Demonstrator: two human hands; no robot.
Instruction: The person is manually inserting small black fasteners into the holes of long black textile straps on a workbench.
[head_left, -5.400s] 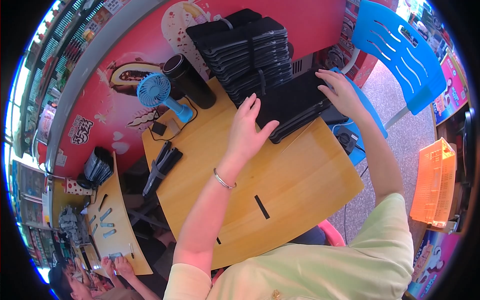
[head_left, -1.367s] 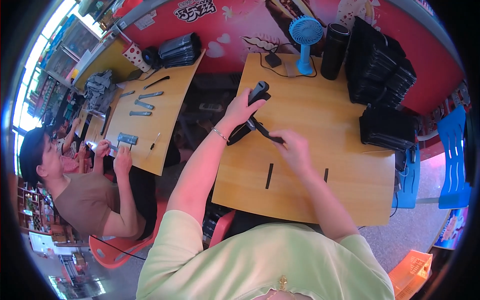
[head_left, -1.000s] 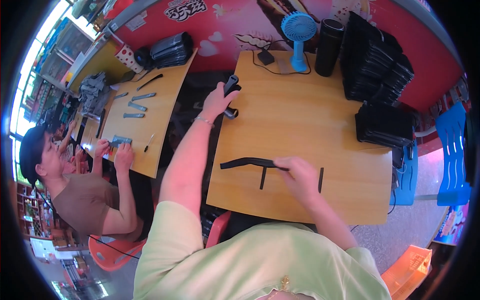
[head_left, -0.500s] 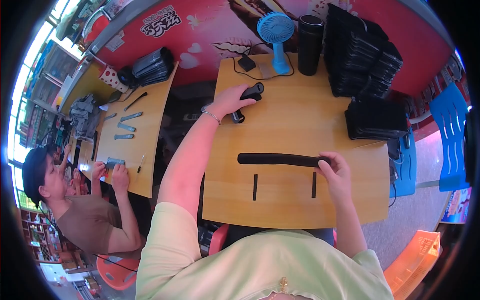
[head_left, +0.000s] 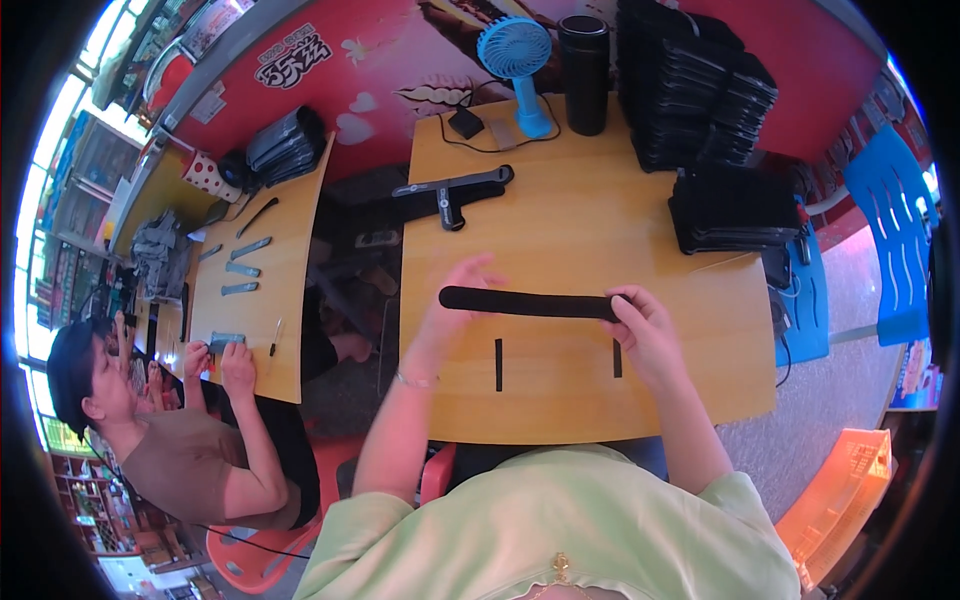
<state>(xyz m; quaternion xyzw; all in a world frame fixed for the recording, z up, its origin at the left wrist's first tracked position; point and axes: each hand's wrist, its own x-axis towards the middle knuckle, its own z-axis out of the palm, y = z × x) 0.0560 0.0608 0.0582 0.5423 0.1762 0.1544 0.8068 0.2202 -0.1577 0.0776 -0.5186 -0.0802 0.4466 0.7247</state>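
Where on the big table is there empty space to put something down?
Bare wood lies on the table between the black strap and the blue fan, and along the near edge below the two black marks. The far right is crowded with black stacks; the left hand and right hand fill the middle.

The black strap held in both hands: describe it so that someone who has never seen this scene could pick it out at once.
On the wooden table before the person in green, the black strap lies flat, stretched sideways between the left hand and right hand. Unlike the two short black marks below it, it is long, horizontal and round-ended.
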